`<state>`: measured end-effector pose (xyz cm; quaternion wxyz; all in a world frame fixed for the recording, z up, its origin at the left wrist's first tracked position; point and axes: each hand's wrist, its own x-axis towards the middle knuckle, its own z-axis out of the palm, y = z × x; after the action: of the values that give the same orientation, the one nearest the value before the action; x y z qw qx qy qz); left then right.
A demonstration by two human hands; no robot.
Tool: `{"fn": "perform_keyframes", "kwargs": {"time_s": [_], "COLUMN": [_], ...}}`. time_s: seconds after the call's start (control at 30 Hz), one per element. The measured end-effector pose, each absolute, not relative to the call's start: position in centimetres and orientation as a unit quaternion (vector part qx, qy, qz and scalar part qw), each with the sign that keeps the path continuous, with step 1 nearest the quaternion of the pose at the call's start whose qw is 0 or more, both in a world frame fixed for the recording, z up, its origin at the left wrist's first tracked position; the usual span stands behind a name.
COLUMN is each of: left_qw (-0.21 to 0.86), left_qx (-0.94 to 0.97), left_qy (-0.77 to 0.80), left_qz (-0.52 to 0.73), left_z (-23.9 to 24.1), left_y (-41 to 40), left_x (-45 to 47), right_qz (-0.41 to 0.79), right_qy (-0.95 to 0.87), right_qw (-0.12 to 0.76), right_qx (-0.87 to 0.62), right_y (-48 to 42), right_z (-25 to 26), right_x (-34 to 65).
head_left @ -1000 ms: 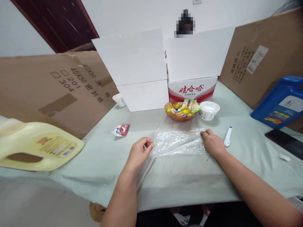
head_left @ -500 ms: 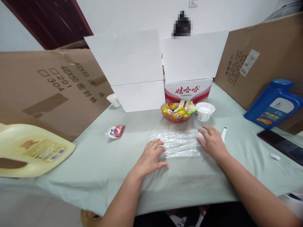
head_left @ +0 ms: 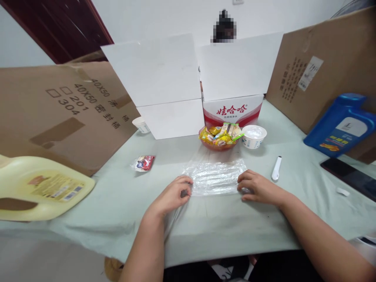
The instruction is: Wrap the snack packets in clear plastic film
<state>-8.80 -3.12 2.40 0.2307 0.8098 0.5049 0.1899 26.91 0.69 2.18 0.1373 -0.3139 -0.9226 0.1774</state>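
A crinkled sheet of clear plastic film (head_left: 216, 178) lies flat on the cloth in front of me. My left hand (head_left: 173, 195) is at its left edge, thumb and fingers closed together on the film. At the opposite edge, my right hand (head_left: 260, 188) has its fingers curled down onto the film, thumb tucked close beneath them. Just beyond the film stands a reddish bowl (head_left: 219, 147) heaped with wrapped snacks (head_left: 223, 135). A white paper tub (head_left: 253, 139) is beside the bowl. To the right of my right hand lies a small white cutter-like tool (head_left: 276, 168).
A red snack packet (head_left: 143, 163) lies at left, near a yellow jug (head_left: 53, 188). A paper cup (head_left: 141, 124) stands behind it. Blue bottle (head_left: 340, 127) and dark phone (head_left: 349, 176) are at right. Cardboard panels (head_left: 58, 113) and a white box (head_left: 232, 111) border the table; a person's head shows behind.
My left hand has moved left and closed at the film's left edge. My right hand has come down and nearer, fingers curling onto the right edge, uncovering the white tool.
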Motion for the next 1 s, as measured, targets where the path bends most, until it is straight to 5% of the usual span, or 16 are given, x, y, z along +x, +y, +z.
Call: {"fn": "perform_keyframes", "kwargs": {"time_s": [0.23, 0.5, 1.0], "left_qw": [0.273, 0.292, 0.114], "left_qx": [0.781, 0.710, 0.605], "left_qy": [0.511, 0.574, 0.740], "left_qz": [0.233, 0.283, 0.270], "left_z": [2.7, 2.0, -0.2], "left_y": [-3.2, -3.0, -1.4], "left_x": [-9.0, -8.5, -5.7], "right_qz": [0.185, 0.341, 0.047], "right_qy": [-0.915, -0.808, -0.793], "right_qw": [0.137, 0.182, 0.005], "right_qx": [-0.332, -0.446, -0.608], "right_y": [0.7, 0.8, 0.9], "right_z": [3.3, 2.8, 0.7], "right_x": [28.0, 28.9, 24.8]}}
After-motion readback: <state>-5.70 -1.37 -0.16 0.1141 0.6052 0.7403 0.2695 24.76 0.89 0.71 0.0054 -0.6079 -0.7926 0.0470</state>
